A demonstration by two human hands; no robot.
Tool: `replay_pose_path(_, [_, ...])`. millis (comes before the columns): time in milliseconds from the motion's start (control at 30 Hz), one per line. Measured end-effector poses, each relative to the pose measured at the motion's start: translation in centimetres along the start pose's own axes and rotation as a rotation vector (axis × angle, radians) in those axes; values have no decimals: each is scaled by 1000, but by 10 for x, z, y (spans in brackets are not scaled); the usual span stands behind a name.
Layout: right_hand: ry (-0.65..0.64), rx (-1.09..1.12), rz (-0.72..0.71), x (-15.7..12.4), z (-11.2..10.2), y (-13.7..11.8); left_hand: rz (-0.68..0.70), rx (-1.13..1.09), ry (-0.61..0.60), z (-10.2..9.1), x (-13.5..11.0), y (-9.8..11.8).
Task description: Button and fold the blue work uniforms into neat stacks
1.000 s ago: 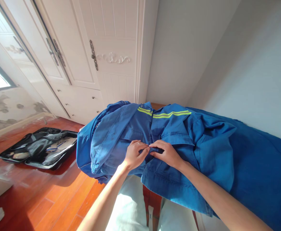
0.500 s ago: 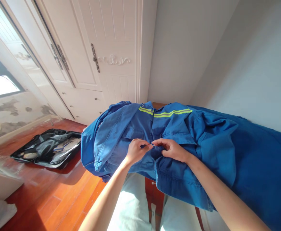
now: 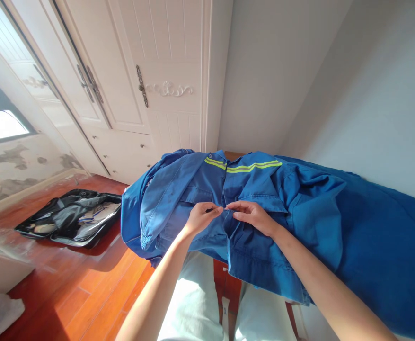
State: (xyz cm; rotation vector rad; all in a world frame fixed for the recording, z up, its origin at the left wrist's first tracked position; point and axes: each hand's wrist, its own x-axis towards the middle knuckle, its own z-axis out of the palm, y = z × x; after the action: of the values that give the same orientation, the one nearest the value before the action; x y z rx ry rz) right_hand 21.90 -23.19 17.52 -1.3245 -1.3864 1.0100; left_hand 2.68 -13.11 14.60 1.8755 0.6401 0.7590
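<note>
A blue work jacket [image 3: 251, 182] with yellow-green stripes across the chest lies front up before me, its sleeves folded about it. My left hand [image 3: 203, 219] pinches the front edge of the jacket at the middle opening, thumb and forefinger together. Facing it, my right hand [image 3: 252, 216] pinches the other front edge, the fingertips of both hands almost touching. Whatever small fastening lies between the fingertips is too small to make out. Below the hands the two front panels hang apart, and above them they meet.
More blue cloth [image 3: 381, 237] spreads to the right along the wall. An open black suitcase [image 3: 86, 244] with clothes lies on the red wooden floor [image 3: 97, 289]. Behind stands a white wardrobe [image 3: 173, 42]. A white plastic bag [image 3: 4, 310] sits at the lower left.
Both hands have shifted slightly up along the jacket's front opening. My right fingers have closed in on the edge, and the right panel has moved a little to the left.
</note>
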Motion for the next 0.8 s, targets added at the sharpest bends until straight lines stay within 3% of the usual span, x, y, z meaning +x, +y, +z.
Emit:
replay_pose_path(333, [125,-34,-97,3,4,9,78,54,36,3,-2,-2])
replay_pose_path(500, [104,-97,-198,2,6,13,174,105,-28,-1,-3,-2])
replay_pose_path(633, [89,-149,-248,1,7,14,145,157,13,2,-2,-4])
replay_pose_path(800, [70,-108,-183,-1,7,13,97,255,97,8,-4,1])
